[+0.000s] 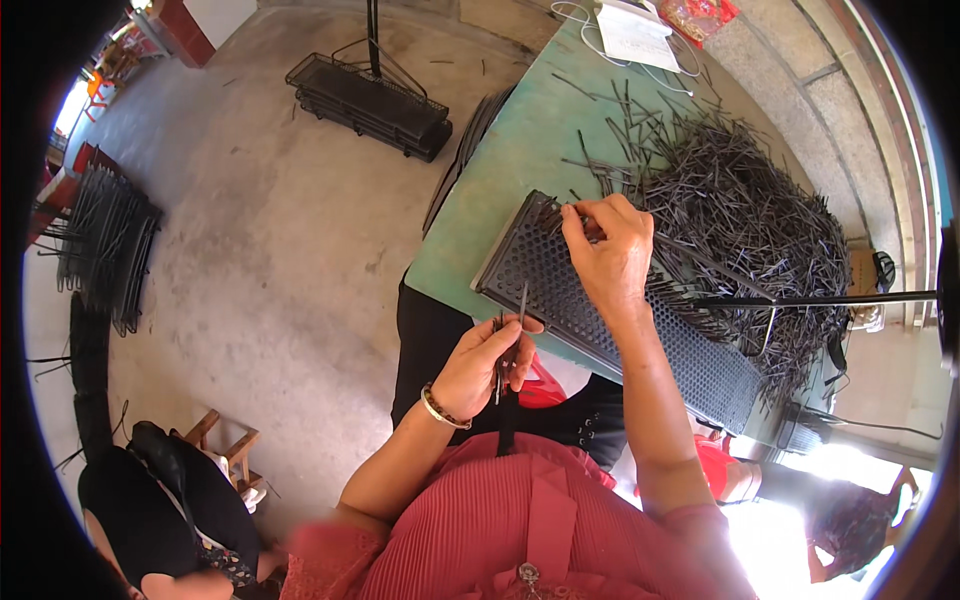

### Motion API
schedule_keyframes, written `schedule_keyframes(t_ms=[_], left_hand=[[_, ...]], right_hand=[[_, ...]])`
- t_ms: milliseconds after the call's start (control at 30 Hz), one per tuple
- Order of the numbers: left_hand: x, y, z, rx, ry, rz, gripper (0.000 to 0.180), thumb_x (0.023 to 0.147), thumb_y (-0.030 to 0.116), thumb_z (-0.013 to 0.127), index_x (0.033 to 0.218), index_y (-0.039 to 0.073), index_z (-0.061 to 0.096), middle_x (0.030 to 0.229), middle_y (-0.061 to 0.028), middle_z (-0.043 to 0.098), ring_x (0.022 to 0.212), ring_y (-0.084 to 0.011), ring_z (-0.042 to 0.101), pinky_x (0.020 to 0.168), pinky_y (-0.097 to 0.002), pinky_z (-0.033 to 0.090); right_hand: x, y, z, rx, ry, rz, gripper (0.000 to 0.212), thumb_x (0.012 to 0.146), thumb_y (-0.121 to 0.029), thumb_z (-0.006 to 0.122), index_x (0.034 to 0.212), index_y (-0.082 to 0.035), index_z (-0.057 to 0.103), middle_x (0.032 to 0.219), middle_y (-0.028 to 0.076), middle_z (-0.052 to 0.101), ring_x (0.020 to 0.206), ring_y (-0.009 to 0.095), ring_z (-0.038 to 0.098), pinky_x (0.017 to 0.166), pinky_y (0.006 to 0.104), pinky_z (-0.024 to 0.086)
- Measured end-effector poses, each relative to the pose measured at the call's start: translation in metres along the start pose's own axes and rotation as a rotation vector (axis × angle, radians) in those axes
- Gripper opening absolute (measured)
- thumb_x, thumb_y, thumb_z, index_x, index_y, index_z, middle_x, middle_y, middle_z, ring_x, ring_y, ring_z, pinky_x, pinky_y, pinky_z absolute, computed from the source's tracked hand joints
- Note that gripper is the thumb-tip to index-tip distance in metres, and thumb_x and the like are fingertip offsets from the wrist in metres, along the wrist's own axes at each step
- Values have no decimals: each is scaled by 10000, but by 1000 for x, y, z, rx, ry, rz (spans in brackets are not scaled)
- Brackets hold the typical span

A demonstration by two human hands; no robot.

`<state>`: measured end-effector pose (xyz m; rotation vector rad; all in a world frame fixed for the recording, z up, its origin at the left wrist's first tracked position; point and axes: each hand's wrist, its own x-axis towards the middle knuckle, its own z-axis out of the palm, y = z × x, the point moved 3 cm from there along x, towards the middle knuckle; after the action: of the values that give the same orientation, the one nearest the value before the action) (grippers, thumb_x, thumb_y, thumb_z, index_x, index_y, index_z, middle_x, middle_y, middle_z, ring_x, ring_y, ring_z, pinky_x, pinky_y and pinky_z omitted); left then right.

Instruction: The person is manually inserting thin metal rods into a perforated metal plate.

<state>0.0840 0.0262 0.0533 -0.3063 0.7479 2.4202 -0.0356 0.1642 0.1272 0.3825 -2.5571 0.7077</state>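
A long black perforated panel (560, 275) lies slantwise across the near edge of a green table (520, 140). My left hand (475, 370), with a bracelet at the wrist, is closed round a small bunch of thin black strips (503, 375) just off the panel's near edge. Over the panel's far-left end, my right hand (612, 250) is pinched with thumb and fingers together. Something dark shows between those fingers, too small and covered to name. Many short black strips stick up along the panel's far edge.
A big heap of loose black strips (740, 200) covers the table's right side. A black metal rod (830, 299) reaches in over it. White paper (637, 38) with a cord lies at the back. Black wire racks (370, 100) stand on the floor; a person (175, 500) sits at lower left.
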Motion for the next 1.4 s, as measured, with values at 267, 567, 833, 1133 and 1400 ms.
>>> schedule_keyframes(t_ms=[267,567,833,1133,1400], left_hand=[[-1,-4,6,1,3,-44,261,978,201,408,1043,-13,543,723,-55,563,596,-130,551,490,-235,462],[3,-3,8,-52,-37,-75,241,965,233,433,996,18,536,870,-114,619,772,-225,641,700,-377,558],[16,5,22,-40,-6,110,286,983,239,385,1042,-1,531,982,-98,624,882,-189,630,780,-339,511],[17,-3,45,-122,-97,-30,359,995,266,387,1230,3,457,1211,-148,548,1065,-215,575,924,-353,477],[31,-11,34,-138,-138,15,359,980,208,433,1267,-7,430,1027,-54,585,1047,-182,557,898,-298,464]], right_hand=[[-11,18,10,121,-31,80,78,750,-125,681,766,-51,663,673,32,555,618,213,550,682,339,377],[-27,-5,-28,517,-262,66,190,750,36,635,932,-10,663,886,99,600,723,199,595,610,293,490],[-81,-26,-58,254,-285,-474,338,648,-54,651,982,-91,679,1058,38,580,906,178,574,789,341,428],[-101,-11,-60,309,-217,-490,305,634,-67,669,938,-75,687,1053,36,608,880,189,600,821,344,451],[-112,-5,-57,368,-280,-462,347,624,-40,659,970,-40,666,1039,69,620,955,233,604,854,364,462]])
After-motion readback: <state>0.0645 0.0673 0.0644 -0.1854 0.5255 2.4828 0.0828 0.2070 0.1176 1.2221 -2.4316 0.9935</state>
